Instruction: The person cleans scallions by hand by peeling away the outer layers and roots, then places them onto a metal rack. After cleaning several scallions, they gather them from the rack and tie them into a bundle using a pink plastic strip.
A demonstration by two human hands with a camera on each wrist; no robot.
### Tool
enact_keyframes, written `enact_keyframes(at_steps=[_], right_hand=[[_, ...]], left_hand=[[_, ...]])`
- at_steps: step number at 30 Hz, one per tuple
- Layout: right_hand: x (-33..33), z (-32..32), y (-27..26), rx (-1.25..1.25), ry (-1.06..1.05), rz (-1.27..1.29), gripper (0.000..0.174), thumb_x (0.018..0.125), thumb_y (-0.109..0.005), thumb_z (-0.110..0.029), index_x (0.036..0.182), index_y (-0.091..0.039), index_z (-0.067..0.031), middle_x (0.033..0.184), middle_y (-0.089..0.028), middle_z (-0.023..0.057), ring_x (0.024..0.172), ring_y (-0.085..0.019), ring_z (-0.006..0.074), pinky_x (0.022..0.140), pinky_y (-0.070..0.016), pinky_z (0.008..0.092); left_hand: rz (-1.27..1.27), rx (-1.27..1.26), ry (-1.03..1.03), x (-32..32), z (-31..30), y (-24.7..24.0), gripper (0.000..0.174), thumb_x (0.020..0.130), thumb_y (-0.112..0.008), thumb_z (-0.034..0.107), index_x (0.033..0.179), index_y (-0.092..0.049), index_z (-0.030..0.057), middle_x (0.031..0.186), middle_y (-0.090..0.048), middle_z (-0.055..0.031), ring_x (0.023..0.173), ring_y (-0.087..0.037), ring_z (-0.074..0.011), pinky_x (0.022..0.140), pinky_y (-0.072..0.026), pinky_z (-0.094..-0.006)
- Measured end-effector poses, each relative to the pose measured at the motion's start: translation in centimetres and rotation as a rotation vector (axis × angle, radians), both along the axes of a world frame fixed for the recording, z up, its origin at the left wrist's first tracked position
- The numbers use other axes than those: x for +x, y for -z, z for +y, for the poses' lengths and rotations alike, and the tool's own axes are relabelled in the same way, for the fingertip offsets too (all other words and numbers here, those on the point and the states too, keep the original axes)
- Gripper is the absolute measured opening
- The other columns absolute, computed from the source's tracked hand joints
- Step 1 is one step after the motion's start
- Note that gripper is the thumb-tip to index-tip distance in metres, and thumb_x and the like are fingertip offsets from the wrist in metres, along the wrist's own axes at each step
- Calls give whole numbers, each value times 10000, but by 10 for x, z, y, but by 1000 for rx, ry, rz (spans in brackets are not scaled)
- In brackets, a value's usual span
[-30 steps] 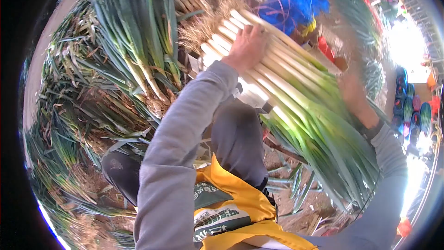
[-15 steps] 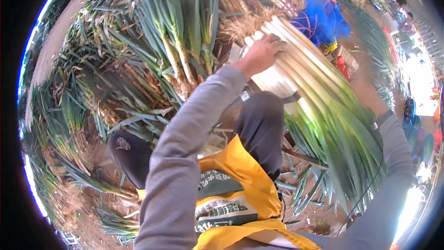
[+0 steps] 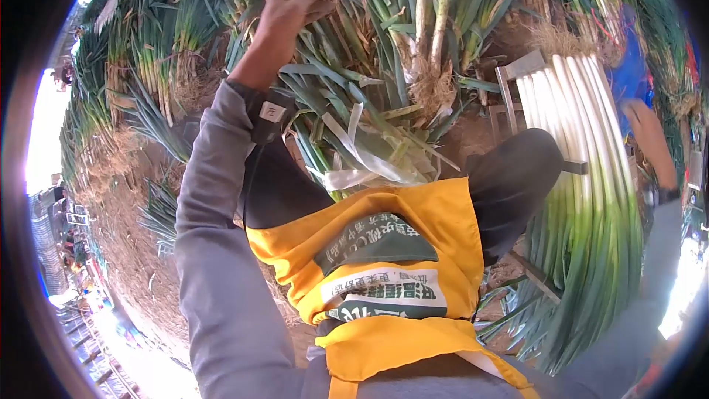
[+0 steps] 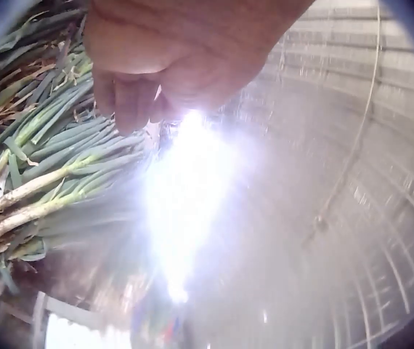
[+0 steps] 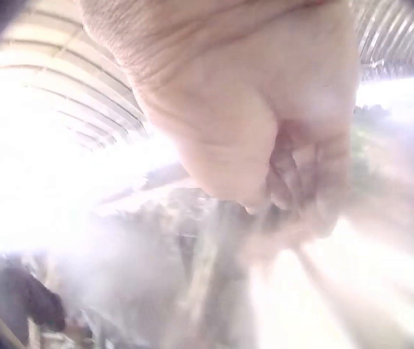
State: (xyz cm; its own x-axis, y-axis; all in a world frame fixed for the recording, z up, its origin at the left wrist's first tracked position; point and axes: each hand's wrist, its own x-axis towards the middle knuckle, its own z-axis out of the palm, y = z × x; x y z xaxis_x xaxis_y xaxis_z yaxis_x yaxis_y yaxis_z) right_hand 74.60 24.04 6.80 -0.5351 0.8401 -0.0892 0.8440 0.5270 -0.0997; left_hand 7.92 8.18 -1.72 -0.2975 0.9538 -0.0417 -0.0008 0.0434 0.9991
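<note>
Left hand (image 3: 292, 15) lifted off trimmed leeks (image 3: 583, 140) — fingers curled, empty (right hand (image 3: 650, 140), grip unclear)

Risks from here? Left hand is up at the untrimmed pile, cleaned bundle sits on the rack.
1. The cleaned bundle overhangs the rack on its leaf side; a knock from the blurred right hand beside it might tip it off.
2. The left hand reaches high into the tangled untrimmed pile; pulling one stalk may drag neighbours down.
3. Glare washes out both wrist views, so grip is hard to confirm.
</note>
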Motion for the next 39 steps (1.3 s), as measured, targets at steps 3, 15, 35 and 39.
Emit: enact_keyframes(at_steps=[3, 15, 35, 39], right_hand=[[-158, 4, 38, -108, -160, 127, 368, 1000, -570, -256, 1224, -649, 25, 1150, -683, 240, 1077, -655, 393, 941, -489, 421], [-517, -61, 405, -566, -111, 291, 882, 930, -637, -568, 1515, -385, 43, 1475, -468, 329, 1376, -466, 450, 1161, -369, 445], [-569, -161, 439, -380, -236, 421, 222, 952, -588, -203, 1032, -723, -46, 1052, -701, 194, 1018, -662, 419, 884, -525, 513], [-546, -129, 492, -473, 180, 364, 270, 901, -625, -230, 1080, -720, -51, 1099, -716, 212, 1030, -665, 435, 883, -521, 512]], left_hand=[[-185, -10, -107, -30, -15, 21, 365, 1042, -614, 280, 1314, -636, 39, 1211, -689, -99, 1110, -672, -200, 967, -550, -333], [-378, 11, -244, -37, -92, -10, 390, 1049, -598, 278, 1328, -617, 7, 1083, -701, -68, 925, -655, -130, 888, -540, -289], [-394, -69, -253, -33, -144, -2, 408, 1080, -525, 251, 1363, -565, -40, 976, -704, -28, 862, -656, -84, 811, -536, -239], [-375, -132, -267, -32, -141, -7, 417, 1082, -515, 273, 1356, -561, -38, 967, -699, -38, 859, -656, -100, 813, -537, -244]])
